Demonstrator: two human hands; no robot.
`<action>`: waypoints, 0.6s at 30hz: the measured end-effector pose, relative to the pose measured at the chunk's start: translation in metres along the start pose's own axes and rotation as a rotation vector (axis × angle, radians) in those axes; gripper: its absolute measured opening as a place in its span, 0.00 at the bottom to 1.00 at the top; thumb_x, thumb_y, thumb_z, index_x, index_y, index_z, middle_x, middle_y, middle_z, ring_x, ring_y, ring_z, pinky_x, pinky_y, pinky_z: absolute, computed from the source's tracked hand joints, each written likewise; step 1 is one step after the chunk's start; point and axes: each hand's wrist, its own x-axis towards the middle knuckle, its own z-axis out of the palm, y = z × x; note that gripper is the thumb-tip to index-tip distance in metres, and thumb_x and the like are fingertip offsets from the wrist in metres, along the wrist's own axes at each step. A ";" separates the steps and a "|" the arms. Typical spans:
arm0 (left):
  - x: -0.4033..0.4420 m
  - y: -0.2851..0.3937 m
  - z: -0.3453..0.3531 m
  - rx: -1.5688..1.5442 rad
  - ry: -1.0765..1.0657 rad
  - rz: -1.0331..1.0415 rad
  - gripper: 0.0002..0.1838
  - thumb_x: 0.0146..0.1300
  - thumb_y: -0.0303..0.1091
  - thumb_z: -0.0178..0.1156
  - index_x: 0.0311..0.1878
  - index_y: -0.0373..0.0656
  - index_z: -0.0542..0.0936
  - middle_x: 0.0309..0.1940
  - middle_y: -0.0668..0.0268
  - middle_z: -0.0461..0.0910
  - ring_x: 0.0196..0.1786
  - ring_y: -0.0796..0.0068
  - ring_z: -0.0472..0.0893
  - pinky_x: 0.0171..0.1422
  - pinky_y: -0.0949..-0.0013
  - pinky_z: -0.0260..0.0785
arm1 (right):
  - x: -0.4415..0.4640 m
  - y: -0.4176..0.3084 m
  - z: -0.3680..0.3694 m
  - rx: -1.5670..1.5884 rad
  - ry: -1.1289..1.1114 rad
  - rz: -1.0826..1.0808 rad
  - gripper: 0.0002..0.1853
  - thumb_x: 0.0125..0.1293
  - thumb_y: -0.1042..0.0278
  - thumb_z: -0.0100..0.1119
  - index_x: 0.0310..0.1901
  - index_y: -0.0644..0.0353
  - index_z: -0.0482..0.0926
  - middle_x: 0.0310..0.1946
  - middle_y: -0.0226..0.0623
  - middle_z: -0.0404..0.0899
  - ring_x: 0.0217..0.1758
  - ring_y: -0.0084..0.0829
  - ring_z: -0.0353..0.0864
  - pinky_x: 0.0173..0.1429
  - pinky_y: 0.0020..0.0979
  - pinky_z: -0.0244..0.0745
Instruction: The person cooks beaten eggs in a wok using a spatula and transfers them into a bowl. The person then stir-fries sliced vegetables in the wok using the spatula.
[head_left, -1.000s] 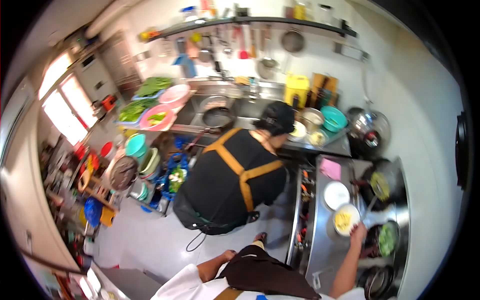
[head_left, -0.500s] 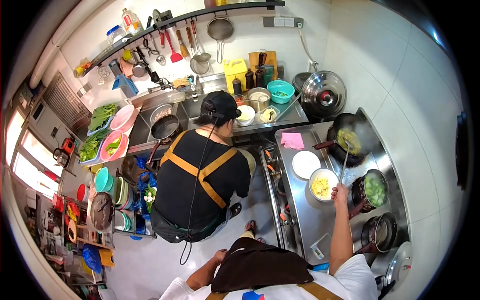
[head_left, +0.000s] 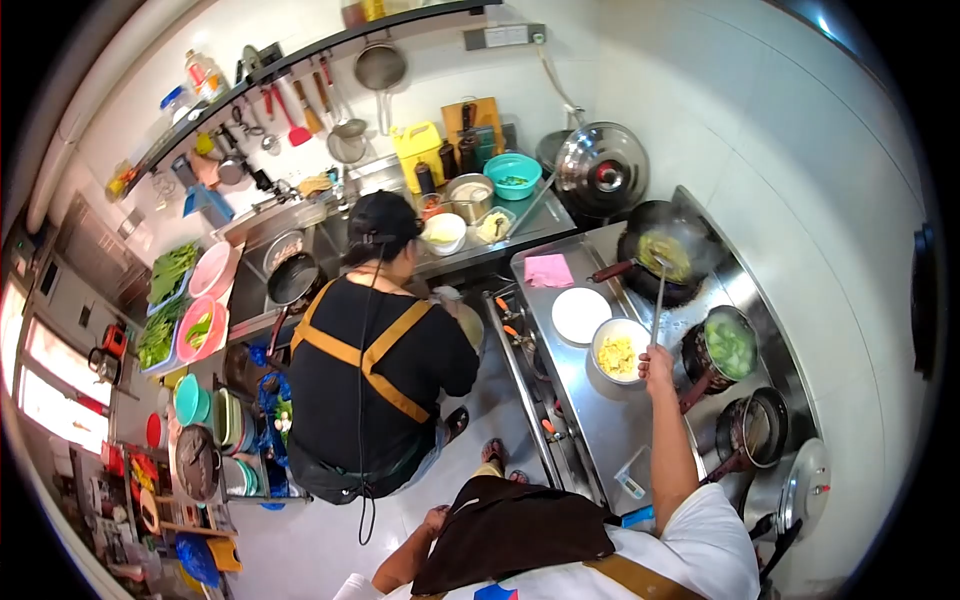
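My right hand [head_left: 656,366] is closed around the handle of a long metal cooking utensil [head_left: 658,308]. The utensil's head rests among greenish-yellow food [head_left: 665,257] in a dark, steaming wok [head_left: 632,242]; I cannot tell whether it is a ladle or a spatula. Just left of this hand stands a white bowl [head_left: 606,372] of yellow cooked pieces, probably egg, beside a white plate [head_left: 581,316]. To the right, a pot [head_left: 697,377] contains green vegetables in liquid. Low at my left side, my left hand [head_left: 434,518] is beside the brown apron [head_left: 510,540], its fingers mostly hidden.
Another person [head_left: 375,375] in black crouches on the left, one gloved-looking hand at a round bowl. Near me are a dark saucepan [head_left: 755,425], a silver pot lid [head_left: 808,485] and a pink cloth [head_left: 547,270]. A large steel lid [head_left: 601,170] leans against the wall.
My view has shifted, so the scene sits further left. My right hand still grips the utensil in the wok. The other person's hand by the round bowl shows more.
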 end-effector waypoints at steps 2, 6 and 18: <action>-0.007 0.010 0.001 -0.002 0.024 -0.029 0.22 0.73 0.40 0.53 0.60 0.34 0.77 0.52 0.54 0.82 0.54 0.64 0.80 0.62 0.66 0.70 | -0.002 -0.002 0.001 -0.010 0.016 -0.013 0.09 0.71 0.66 0.51 0.49 0.58 0.74 0.28 0.33 0.75 0.19 0.23 0.71 0.19 0.26 0.64; 0.000 0.004 -0.002 0.085 -0.021 0.060 0.22 0.75 0.42 0.50 0.60 0.35 0.77 0.49 0.57 0.83 0.51 0.67 0.80 0.60 0.66 0.71 | -0.003 -0.006 0.001 -0.036 -0.001 -0.009 0.11 0.72 0.65 0.51 0.50 0.60 0.74 0.28 0.33 0.74 0.20 0.23 0.70 0.21 0.26 0.65; 0.003 0.010 0.000 0.092 -0.021 0.040 0.19 0.75 0.38 0.52 0.58 0.34 0.79 0.48 0.57 0.84 0.49 0.67 0.81 0.57 0.66 0.73 | -0.005 -0.007 0.002 -0.044 0.005 0.010 0.11 0.72 0.64 0.52 0.51 0.58 0.73 0.28 0.32 0.74 0.18 0.23 0.70 0.19 0.24 0.65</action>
